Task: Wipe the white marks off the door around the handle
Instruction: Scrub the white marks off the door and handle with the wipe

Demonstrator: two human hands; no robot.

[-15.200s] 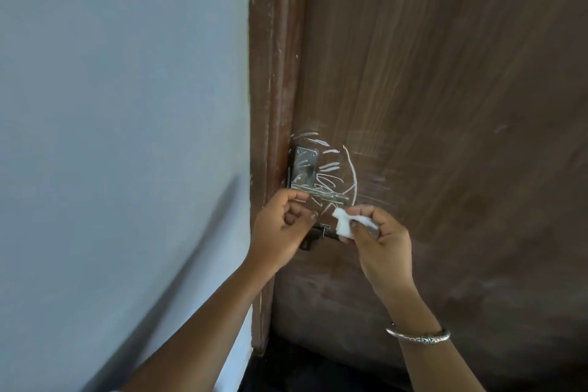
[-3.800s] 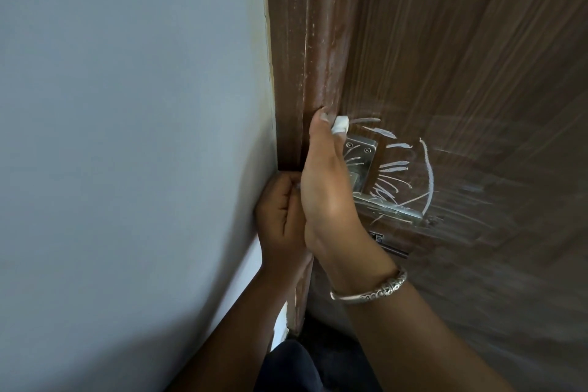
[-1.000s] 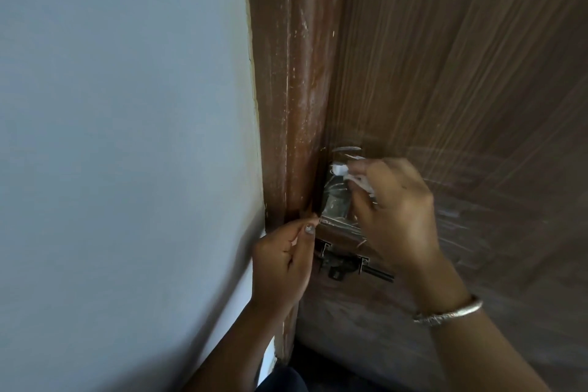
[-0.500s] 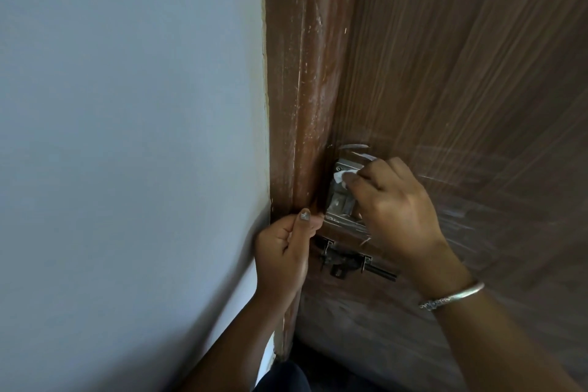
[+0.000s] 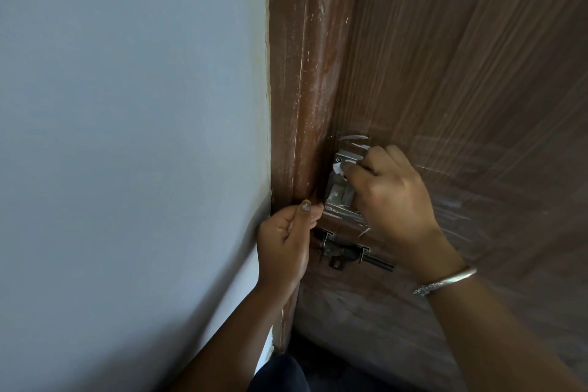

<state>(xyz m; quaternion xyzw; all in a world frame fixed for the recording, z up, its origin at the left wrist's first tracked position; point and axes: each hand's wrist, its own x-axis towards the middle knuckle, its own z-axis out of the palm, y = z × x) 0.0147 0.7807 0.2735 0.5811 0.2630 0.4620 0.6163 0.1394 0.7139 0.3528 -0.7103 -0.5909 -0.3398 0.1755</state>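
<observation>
A brown wooden door (image 5: 461,73) carries a metal handle plate (image 5: 338,191) near its left edge. My right hand (image 5: 389,197) presses a small white wad of tissue (image 5: 339,168) against the upper part of the plate. One short white mark (image 5: 352,137) shows just above the plate, and faint smears spread over the wood to the right; my hand hides the rest. My left hand (image 5: 288,242) is closed, thumb up, resting against the door frame (image 5: 302,89) just left of the plate, with nothing seen in it.
A dark sliding bolt (image 5: 353,255) sits on the door just below the handle plate. A pale blue wall (image 5: 127,137) fills the left half of the view. A silver bangle (image 5: 444,282) circles my right wrist.
Most white strokes seen right of the plate 3.8 s ago are gone or now covered. Over the last second my right hand with the tissue shifted slightly on the plate; my left hand barely moved.
</observation>
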